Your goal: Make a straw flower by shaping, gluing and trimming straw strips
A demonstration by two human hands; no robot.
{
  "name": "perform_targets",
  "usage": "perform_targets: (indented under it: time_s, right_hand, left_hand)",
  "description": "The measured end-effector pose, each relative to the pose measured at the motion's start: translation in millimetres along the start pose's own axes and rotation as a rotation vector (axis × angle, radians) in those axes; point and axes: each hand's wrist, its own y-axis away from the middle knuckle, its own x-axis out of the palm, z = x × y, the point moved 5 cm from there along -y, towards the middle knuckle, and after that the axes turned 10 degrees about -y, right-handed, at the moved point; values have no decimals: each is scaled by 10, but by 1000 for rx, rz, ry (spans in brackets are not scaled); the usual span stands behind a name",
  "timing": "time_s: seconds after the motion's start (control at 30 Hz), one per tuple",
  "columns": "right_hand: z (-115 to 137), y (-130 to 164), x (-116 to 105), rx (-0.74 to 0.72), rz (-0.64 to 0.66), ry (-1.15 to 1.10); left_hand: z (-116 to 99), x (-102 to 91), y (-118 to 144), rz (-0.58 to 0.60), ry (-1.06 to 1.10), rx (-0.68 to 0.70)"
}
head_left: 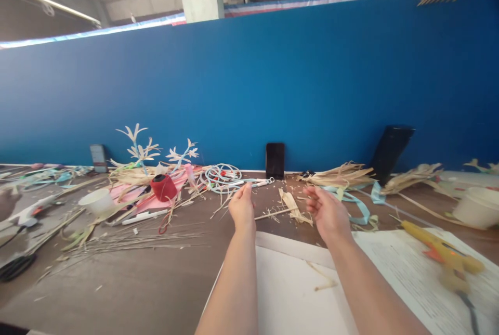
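My left hand is raised over the middle of the table with its fingers pinched together; what they hold, if anything, is too small to make out. A thin straw-coloured stick runs from beside that hand toward my right hand; I cannot tell whether it is held or lies on the table. Loosely curled, the right hand's fingers are apart, with nothing visible in them. Between and beyond the hands lies a flat dried husk piece among small scraps. White paper lies beneath my forearms, with a bent dried strip on it.
A yellow glue gun rests on printed paper at right, near a white tub. A black phone leans on the blue partition. Red thread spool, white bowl, husk flowers and another person's hand are left.
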Motion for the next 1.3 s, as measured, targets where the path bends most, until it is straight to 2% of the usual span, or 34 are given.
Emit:
perform_targets:
  time_s: [0.03, 0.1, 0.23, 0.4, 0.63, 0.8, 0.9, 1.07, 1.17, 1.3]
  right_hand:
    - [19, -20, -36, -36, -46, -7]
    - [37, -23, -42, -82, -50, 38]
    - [4, 100, 128, -94, 147, 286]
    - [-59, 303, 378, -187, 412, 626]
    - [-181, 329, 418, -265, 478, 793]
    - [-178, 303, 396, -356, 450, 835]
    - [-125, 291, 377, -422, 384, 872]
    - [-10, 275, 364, -469, 347, 848]
    - [34, 212, 296, -384, 279, 709]
    - [13, 104, 143, -174, 95, 422]
  left_hand:
    - [9, 3, -7, 19, 26, 3]
    - [24, 49, 12, 109, 70, -8]
    - [17, 183, 130, 319, 110, -52]
    - [-30, 334, 272, 554, 115, -20]
    - [-25, 405, 347, 680, 112, -12]
    - [-14, 440, 381, 721, 44, 24]
    - [0, 445, 409, 739, 4, 10]
    - [11, 466, 457, 794, -58, -12]
    - [47, 460, 420, 754, -84, -52]
    - [65, 385, 282, 570, -83, -13]
